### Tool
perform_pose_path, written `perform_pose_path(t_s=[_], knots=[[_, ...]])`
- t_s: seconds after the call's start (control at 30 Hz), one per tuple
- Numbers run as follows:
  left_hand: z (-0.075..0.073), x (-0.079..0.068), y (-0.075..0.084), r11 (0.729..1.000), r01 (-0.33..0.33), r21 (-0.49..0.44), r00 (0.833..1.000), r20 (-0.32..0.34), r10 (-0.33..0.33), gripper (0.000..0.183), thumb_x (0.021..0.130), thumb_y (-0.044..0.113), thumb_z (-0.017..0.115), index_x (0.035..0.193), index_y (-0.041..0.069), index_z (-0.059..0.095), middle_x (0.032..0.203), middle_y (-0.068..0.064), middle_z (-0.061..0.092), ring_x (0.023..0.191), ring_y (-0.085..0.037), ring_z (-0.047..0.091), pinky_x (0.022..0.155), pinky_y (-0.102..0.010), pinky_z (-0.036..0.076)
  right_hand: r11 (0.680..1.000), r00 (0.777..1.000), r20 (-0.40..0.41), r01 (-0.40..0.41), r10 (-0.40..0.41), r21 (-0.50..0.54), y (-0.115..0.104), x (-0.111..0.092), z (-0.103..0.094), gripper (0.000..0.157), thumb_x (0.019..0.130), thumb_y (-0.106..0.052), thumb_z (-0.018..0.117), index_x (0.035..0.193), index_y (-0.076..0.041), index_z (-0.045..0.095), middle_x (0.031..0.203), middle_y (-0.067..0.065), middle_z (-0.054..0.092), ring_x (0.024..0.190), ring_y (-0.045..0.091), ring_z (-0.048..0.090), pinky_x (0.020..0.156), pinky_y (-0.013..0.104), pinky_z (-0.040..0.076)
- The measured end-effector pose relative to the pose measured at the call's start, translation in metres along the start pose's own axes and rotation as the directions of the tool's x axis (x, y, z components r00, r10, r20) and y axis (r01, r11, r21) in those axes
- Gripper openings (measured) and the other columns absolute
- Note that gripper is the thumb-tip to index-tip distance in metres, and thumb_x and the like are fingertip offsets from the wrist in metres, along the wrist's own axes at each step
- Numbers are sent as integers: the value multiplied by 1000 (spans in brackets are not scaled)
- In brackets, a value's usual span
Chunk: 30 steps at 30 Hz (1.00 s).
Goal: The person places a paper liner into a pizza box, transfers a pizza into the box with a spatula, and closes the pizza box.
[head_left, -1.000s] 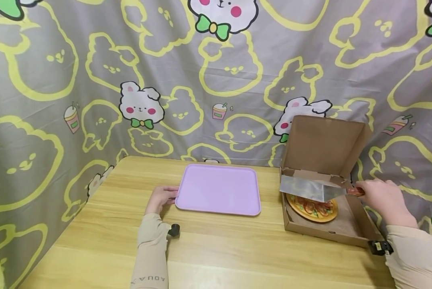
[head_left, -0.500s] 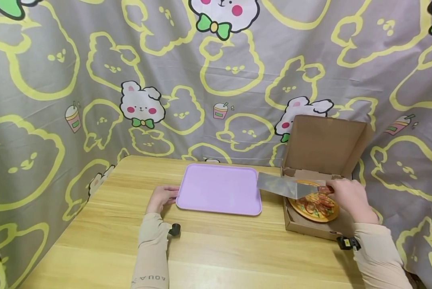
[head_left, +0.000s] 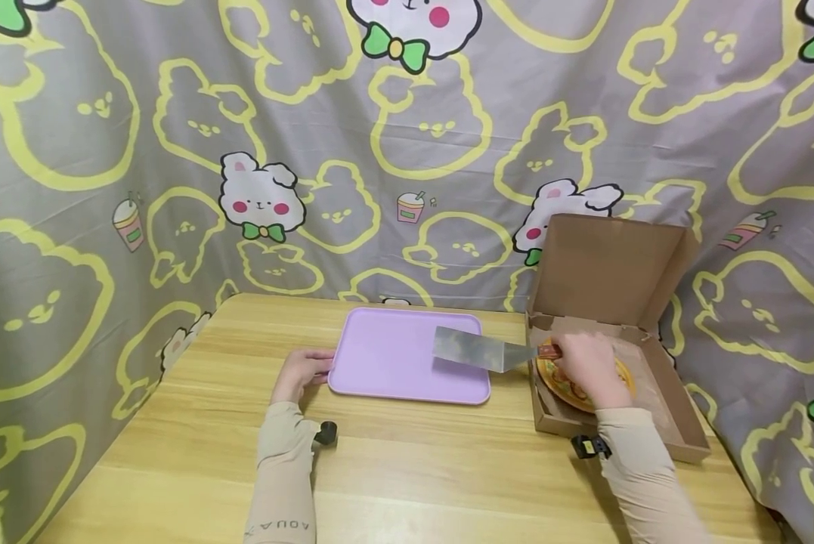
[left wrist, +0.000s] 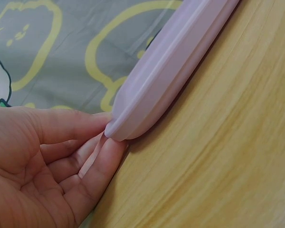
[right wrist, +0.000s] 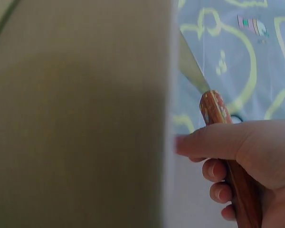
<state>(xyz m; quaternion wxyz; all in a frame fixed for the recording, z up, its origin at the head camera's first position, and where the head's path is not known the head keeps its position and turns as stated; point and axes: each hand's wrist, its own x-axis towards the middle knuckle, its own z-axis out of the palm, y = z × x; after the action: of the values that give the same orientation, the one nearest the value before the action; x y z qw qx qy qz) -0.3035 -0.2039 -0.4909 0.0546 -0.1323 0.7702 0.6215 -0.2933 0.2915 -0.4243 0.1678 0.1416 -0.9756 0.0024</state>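
Note:
A lilac tray (head_left: pixel 379 351) lies on the table, and my left hand (head_left: pixel 300 374) holds its left edge. In the left wrist view, thumb and fingers (left wrist: pixel 80 126) pinch the tray's rim (left wrist: pixel 166 66) near a corner. My right hand (head_left: pixel 593 370) grips the wooden handle (right wrist: pixel 237 180) of a metal spatula (head_left: pixel 471 349). Its flat, bare blade is over the right part of the tray; I cannot tell whether they touch. Below my right hand a pizza (head_left: pixel 554 381) sits in a cardboard box (head_left: pixel 672 408), partly hidden by that hand.
The box's raised lid (head_left: pixel 611 264) stands at the back right against a patterned curtain (head_left: pixel 325 83). A blurred brown surface (right wrist: pixel 80 118) covers the left of the right wrist view. The wooden table (head_left: pixel 407 476) extends in front of the tray.
My right hand has moved left with the spatula, from the box's right side to above the pizza. The blade has passed from over the box to over the tray. My left hand has stayed put.

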Motion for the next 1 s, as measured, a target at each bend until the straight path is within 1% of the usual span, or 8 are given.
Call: perform_pose_path(t_s=[0.1, 0.23, 0.43, 0.57, 0.67, 0.73, 0.9, 1.0], knots=[[-1, -1, -1, 1000, -1, -3, 1000, 2, 1, 33, 89, -1, 65, 121, -10, 62, 117, -24, 67, 76, -8, 66, 72, -23, 60, 1000, 999, -48, 7, -7, 0, -16, 6, 7, 13, 70, -2, 73, 68, -12, 64, 64, 6, 66, 59, 28, 58, 60, 48, 41], [-2, -1, -2, 1000, -5, -5, 1000, 5, 5, 33, 89, -2, 64, 121, -10, 62, 117, -26, 67, 76, -9, 66, 72, -24, 60, 999, 992, -126, 17, -23, -44, -37, 14, 17, 12, 65, -2, 73, 66, -10, 65, 62, 8, 66, 58, 31, 58, 57, 45, 41], [-2, 1, -3, 1000, -6, -5, 1000, -4, 6, 32, 88, -3, 64, 119, -12, 62, 112, -25, 67, 75, -9, 65, 70, -24, 60, 998, 989, -150, -10, 0, -69, -67, 26, 27, 11, 65, -2, 73, 66, -10, 65, 63, 9, 67, 61, 32, 59, 59, 44, 43], [-2, 1, -2, 1000, -12, -8, 1000, 1, 12, 33, 87, -4, 64, 119, -13, 61, 109, -25, 68, 74, -9, 65, 69, -25, 60, 997, 985, -175, -17, 4, -72, -83, 31, 31, 10, 65, -1, 71, 63, -10, 65, 61, 9, 67, 59, 33, 60, 60, 44, 45], [-2, 1, -2, 1000, -11, -13, 1000, -1, 11, 33, 87, -5, 64, 119, -13, 61, 108, -24, 69, 73, -9, 65, 69, -25, 60, 997, 984, -176, -22, 8, -78, -93, 34, 36, 9, 65, -4, 72, 64, -9, 66, 61, 9, 67, 58, 32, 60, 60, 44, 44], [-2, 1, -2, 1000, -5, -14, 1000, -3, 5, 33, 87, -5, 64, 119, -12, 62, 109, -23, 69, 73, -9, 65, 69, -24, 60, 996, 986, -166, -30, 16, -84, -99, 36, 39, 7, 68, -6, 73, 65, -9, 67, 63, 10, 68, 59, 32, 61, 60, 45, 45], [-1, 0, -2, 1000, -4, -11, 1000, -1, 4, 33, 87, -5, 65, 119, -12, 62, 109, -23, 70, 74, -9, 66, 69, -25, 61, 994, 989, -137, -63, 50, -92, -112, 41, 48, 5, 74, -5, 69, 70, -6, 70, 69, 13, 69, 64, 32, 62, 62, 44, 47], [-1, -1, -1, 1000, -10, -5, 1000, 0, 10, 33, 87, -4, 65, 118, -12, 62, 108, -22, 70, 75, -9, 65, 69, -24, 60, 991, 990, -123, -87, 75, -97, -121, 42, 49, 6, 74, -5, 67, 70, -7, 70, 70, 13, 69, 65, 30, 61, 63, 42, 45]])
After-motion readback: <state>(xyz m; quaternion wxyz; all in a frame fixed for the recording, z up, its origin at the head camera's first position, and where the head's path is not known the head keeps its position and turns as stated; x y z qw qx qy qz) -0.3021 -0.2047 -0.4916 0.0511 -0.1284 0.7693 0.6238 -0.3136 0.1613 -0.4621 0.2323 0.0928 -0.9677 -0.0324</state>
